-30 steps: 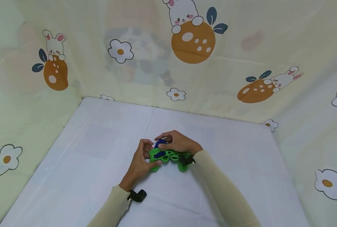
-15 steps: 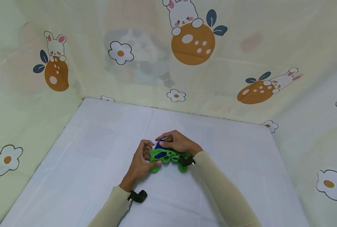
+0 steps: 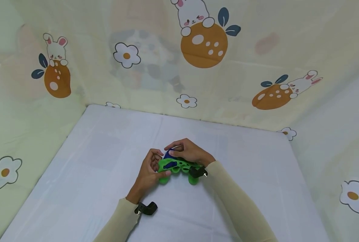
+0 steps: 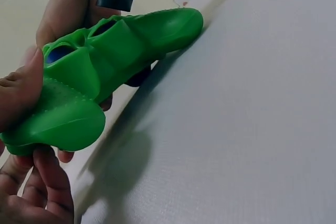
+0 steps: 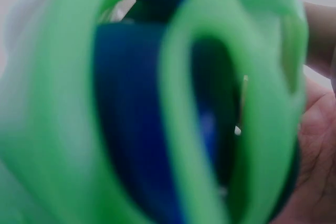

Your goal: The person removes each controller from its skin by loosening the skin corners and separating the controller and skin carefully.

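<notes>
In the head view a green rubbery game controller cover (image 3: 193, 179) with several openings is held above the white table. Dark blue parts of a game controller (image 3: 170, 165) show through its holes and past its far edge. My left hand (image 3: 147, 171) grips the cover's left handle, thumb on the near side and fingers curled behind. From the far side my right hand (image 3: 192, 151) holds the blue controller and cover edge, its thumb on the blue part. The left wrist view shows the cover (image 4: 121, 51) stretched and tilted. Close up and blurred, the right wrist view shows blue plastic (image 5: 131, 108) behind green loops.
A white cloth-covered table (image 3: 107, 144) lies under the hands. Pale curtains (image 3: 155, 20) printed with rabbits and flowers stand at the back and both sides. A black wrist camera (image 3: 147, 208) sits on the left wrist, and another (image 3: 197, 172) on the right.
Both hands keep their hold on the cover and controller almost unmoved. The right thumb has shifted slightly on the blue part since one second ago. The head view drifts a little.
</notes>
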Available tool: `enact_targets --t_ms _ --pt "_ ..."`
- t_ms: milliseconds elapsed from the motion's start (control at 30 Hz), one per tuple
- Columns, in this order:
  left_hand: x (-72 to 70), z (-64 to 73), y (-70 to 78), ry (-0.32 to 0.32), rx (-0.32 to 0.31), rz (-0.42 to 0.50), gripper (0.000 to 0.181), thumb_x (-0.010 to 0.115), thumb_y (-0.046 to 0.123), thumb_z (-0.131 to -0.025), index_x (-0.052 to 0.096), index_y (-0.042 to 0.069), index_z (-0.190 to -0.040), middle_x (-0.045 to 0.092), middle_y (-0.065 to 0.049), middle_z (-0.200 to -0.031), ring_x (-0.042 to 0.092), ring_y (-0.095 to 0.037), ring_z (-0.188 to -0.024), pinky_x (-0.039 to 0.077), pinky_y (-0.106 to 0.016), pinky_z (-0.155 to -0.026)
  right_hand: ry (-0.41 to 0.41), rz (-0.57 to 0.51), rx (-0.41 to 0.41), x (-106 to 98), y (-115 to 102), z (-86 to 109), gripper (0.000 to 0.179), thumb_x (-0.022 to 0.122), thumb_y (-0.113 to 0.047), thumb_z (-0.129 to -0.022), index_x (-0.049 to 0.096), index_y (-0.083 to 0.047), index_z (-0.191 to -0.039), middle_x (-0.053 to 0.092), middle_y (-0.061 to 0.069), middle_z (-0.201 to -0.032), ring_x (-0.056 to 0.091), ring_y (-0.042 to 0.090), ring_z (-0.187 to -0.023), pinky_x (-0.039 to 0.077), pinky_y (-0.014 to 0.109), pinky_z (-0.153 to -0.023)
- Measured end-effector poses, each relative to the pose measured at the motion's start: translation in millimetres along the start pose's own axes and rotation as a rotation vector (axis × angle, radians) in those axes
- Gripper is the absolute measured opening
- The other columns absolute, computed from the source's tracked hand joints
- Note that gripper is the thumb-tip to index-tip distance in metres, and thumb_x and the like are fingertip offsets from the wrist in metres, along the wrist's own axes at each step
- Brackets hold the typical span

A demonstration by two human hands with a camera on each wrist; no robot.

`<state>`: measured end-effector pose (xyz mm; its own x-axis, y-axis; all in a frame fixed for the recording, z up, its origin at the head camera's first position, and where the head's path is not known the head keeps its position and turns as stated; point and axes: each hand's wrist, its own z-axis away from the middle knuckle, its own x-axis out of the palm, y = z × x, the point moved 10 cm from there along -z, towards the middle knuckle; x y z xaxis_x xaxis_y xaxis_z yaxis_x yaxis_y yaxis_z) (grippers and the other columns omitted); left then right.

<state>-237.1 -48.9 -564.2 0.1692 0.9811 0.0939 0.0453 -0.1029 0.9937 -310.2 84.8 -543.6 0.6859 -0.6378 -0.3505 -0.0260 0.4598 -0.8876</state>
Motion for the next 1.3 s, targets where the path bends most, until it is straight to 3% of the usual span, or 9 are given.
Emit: enact_targets --t_ms 167,433,667,833,1067,1300 --pt "-0.7 2.0 -0.7 0.012 -0.008 0.034 0.066 0.091 -0.005 -0.077 0.052 0.008 -0.129 0.057 -0.006 -0.094 0.049 -0.01 -0.08 0.038 -0.019 -0.068 -0.001 0.008 0.007 1.4 -2.5 2.0 0.034 0.066 -0.021 -0.107 0.07 -0.009 -0.138 0.08 0.008 -0.12 0.075 0.015 -0.104 0.055 0.025 -0.089" --pt "-5.5 2.4 -0.2 0.092 0.003 0.027 0.06 0.09 -0.008 -0.076 0.055 0.005 -0.122 0.055 -0.003 -0.092 0.047 -0.009 -0.077 0.037 -0.019 -0.067 0.033 -0.005 0.008 -2.0 -1.6 2.8 0.033 0.065 -0.021 -0.107 0.07 -0.008 -0.138 0.08 0.01 -0.121 0.074 0.015 -0.106 0.052 0.025 -0.091" --pt "-12.3 4.2 4.2 0.229 0.06 -0.008 0.05 0.088 -0.008 -0.079 0.058 0.003 -0.117 0.049 -0.004 -0.079 0.045 -0.008 -0.066 0.037 -0.02 -0.061 0.116 -0.015 0.027 -8.9 0.3 1.9 0.032 0.066 -0.02 -0.107 0.072 -0.008 -0.136 0.078 0.012 -0.127 0.076 0.018 -0.11 0.055 0.029 -0.097" --pt "-16.4 7.2 3.4 0.299 0.044 -0.045 0.056 0.091 -0.005 -0.077 0.055 0.007 -0.119 0.049 -0.009 -0.081 0.047 -0.011 -0.067 0.039 -0.02 -0.062 0.162 -0.029 0.061 -12.3 2.5 3.9 0.032 0.068 -0.021 -0.106 0.072 -0.009 -0.136 0.076 0.012 -0.13 0.076 0.02 -0.11 0.057 0.034 -0.099" --pt "-19.4 14.3 1.7 0.289 0.009 -0.118 0.065 0.095 -0.003 -0.072 0.055 0.008 -0.121 0.053 -0.016 -0.09 0.05 -0.014 -0.072 0.041 -0.019 -0.065 0.164 -0.029 0.06 -11.1 2.1 3.1 0.034 0.068 -0.024 -0.106 0.071 -0.01 -0.137 0.076 0.013 -0.13 0.075 0.02 -0.112 0.057 0.036 -0.101" --pt "-18.3 23.1 -0.4 0.256 -0.022 -0.183 0.07 0.098 0.002 -0.071 0.054 0.012 -0.124 0.057 -0.015 -0.102 0.055 -0.013 -0.072 0.048 -0.019 -0.068 0.18 -0.017 0.081 -13.0 4.9 0.9 0.034 0.069 -0.024 -0.105 0.072 -0.011 -0.136 0.071 0.013 -0.139 0.074 0.022 -0.117 0.057 0.04 -0.104"
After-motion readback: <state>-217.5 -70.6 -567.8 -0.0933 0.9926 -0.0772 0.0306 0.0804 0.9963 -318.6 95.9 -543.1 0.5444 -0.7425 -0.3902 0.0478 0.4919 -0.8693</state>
